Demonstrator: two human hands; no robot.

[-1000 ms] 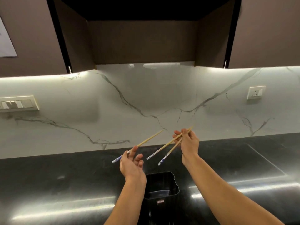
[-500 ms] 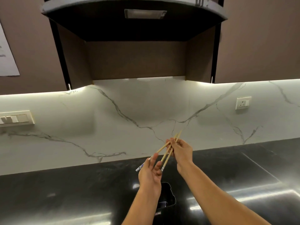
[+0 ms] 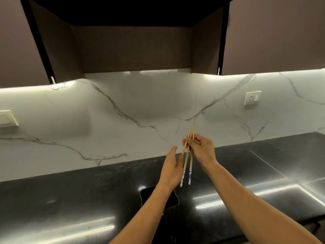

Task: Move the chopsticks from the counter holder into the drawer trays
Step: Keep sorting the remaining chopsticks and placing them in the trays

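above the counter [image 3: 70, 199], your chopsticks [image 3: 187, 156] form a near-upright bundle, with the blue-and-white patterned ends down and the plain ends up against the marble backsplash [image 3: 123, 120]. your right hand [image 3: 202, 150] grips the bundle's upper part, fingers curled round it. your left hand [image 3: 171, 170] lies just beside the lower shafts, fingers straight and relaxed; contact cannot be told. under your left forearm the dark holder [image 3: 172, 199] stands on the counter. a wall socket [image 3: 251, 98] sits at right.
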